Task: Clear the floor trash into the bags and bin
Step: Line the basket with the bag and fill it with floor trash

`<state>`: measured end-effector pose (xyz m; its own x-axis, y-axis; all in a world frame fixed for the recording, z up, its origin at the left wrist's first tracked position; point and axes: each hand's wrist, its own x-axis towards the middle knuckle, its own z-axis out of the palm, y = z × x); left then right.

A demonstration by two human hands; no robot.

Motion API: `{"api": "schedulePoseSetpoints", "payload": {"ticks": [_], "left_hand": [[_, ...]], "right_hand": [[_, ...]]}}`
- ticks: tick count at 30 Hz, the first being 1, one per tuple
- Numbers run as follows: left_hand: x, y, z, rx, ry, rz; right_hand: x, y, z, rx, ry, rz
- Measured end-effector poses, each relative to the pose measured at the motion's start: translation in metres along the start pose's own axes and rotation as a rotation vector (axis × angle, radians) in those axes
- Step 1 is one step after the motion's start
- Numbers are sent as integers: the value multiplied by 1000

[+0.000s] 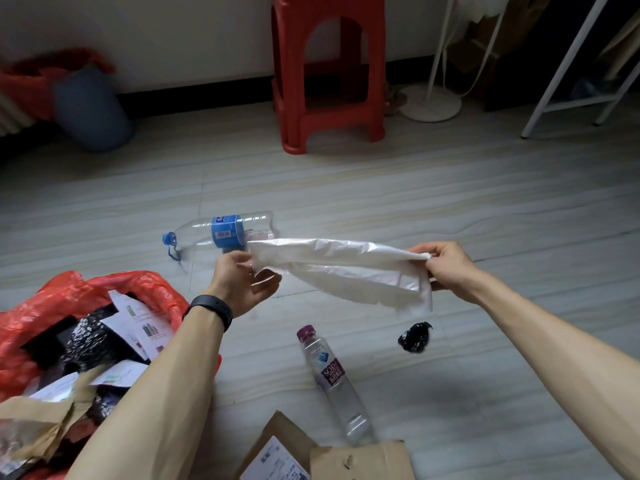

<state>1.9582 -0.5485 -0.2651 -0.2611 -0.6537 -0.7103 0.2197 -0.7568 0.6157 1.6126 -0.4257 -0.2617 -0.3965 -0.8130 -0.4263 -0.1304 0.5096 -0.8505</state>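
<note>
- Head view: your left hand point(242, 282) and right hand point(446, 268) are held well apart, each clamped on one end of the white plastic bag point(339, 268). The right pinches it with curled fingers; the left grips its end between thumb and fingers, palm turned up.
- You have it stretched flat between the hands above the floor point(485, 202), most likely to find the mouth and open it before loading trash.
- The bag looks thin, creased and translucent white, folded along its length, with one corner hanging below your right hand. It will be limp and slippery, so expect to rub the layers apart.
- Below and outside your left hand sits the red bag point(69, 299), open and already holding papers and dark wrappers.
- Just beyond your left hand lies the clear bottle with a blue label point(221, 232), on its side.
- Below the stretched bag, between your forearms, lie the purple-capped bottle point(332, 375) and a black crumpled wad point(414, 337); nearer you is torn cardboard point(363, 459).
- Far beyond your left hand stands the blue bin point(91, 109) with a red liner.
</note>
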Motion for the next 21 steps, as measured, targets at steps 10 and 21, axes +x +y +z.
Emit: {"api": "schedulePoseSetpoints", "payload": {"ticks": [10, 21], "left_hand": [[-5, 4, 26, 406, 153, 310], [-29, 19, 91, 313, -158, 410]], "right_hand": [[-15, 1, 24, -334, -507, 149], [-26, -27, 65, -286, -521, -98]]}}
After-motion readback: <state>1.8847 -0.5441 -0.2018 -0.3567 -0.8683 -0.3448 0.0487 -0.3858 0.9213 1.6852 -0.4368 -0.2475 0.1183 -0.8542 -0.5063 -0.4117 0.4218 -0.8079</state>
